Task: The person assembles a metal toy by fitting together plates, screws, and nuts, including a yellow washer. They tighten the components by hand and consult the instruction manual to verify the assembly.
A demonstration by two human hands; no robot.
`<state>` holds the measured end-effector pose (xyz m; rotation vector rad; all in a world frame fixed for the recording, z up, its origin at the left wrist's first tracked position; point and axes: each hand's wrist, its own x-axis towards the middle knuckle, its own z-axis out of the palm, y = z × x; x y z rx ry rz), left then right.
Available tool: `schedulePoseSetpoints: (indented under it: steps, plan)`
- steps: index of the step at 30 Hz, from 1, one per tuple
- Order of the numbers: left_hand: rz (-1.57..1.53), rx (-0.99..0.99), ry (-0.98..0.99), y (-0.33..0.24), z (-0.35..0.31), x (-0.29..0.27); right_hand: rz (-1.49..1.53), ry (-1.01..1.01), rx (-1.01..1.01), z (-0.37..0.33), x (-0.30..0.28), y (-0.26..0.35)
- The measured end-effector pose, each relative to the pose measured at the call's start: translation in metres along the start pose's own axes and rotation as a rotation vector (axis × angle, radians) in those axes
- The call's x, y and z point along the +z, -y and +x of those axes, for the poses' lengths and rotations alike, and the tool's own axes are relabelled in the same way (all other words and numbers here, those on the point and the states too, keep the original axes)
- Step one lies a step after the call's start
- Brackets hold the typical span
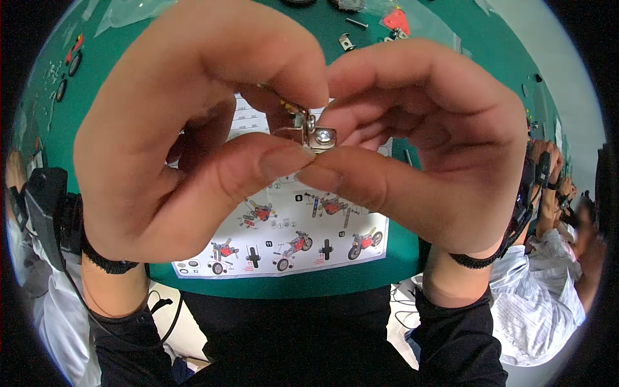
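Observation:
A small silvery metal bracket with a round-headed screw [324,137] is held up close to the camera, between both hands. My left hand [151,138] is closed, pinching it with thumb and curled fingers from the left; part of the metal disappears behind that thumb. From the other side my right hand [451,122] is closed on it too, its thumb tip under the bracket and touching the left thumb. Beneath the hands, a printed instruction sheet [290,257] with pictures of a toy motorcycle lies on the green table; the hands cover its upper part.
Across the green tabletop [477,84] lie a loose screw [356,23], a bent metal bracket [347,42] and a red piece [394,20] near a clear plastic bag. Small black tyres [75,63] are at the far left. People in white sit close on both sides.

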<state>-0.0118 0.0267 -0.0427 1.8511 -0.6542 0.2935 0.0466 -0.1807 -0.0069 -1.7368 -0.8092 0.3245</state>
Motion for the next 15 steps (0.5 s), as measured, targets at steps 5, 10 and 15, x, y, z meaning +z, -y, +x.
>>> schedulePoseSetpoints:
  steps: [5,10,15]
  plan:
    - [-0.037,-0.108,-0.196,-0.01,0.004,0.011,0.053,-0.05,-0.065,0.0,0.004,-0.01]
    - [0.179,-0.276,-0.124,-0.012,0.011,-0.001,0.053,-0.168,0.1,0.0,-0.012,-0.02]
    - [0.744,-0.078,0.311,0.003,0.016,-0.009,-0.087,-0.395,0.312,0.003,0.011,0.018]
